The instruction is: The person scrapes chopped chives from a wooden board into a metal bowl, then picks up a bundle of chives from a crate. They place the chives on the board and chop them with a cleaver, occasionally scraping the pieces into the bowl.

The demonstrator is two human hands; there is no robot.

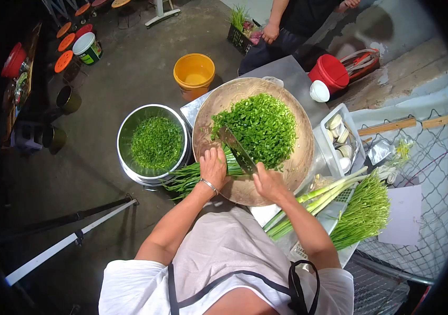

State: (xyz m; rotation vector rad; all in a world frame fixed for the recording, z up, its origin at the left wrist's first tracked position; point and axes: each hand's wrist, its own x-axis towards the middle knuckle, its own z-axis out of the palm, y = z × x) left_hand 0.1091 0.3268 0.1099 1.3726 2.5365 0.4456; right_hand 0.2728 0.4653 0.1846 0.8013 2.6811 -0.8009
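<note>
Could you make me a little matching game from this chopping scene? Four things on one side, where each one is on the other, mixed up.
Things:
1. cleaver
2. steel bowl
3. yellow bucket
4. bunch of green onions

Places:
A. on the floor beyond the chopping board
B. under the left hand
C. in the right hand
D. left of the board, holding chopped greens

Pairs: 1-C, 2-D, 3-A, 4-B.

cleaver (237, 149): shiny metal | chopping board (302, 152): matt wood | bowl (125, 131): glossy steel | bucket (194, 73): smooth plastic
</note>
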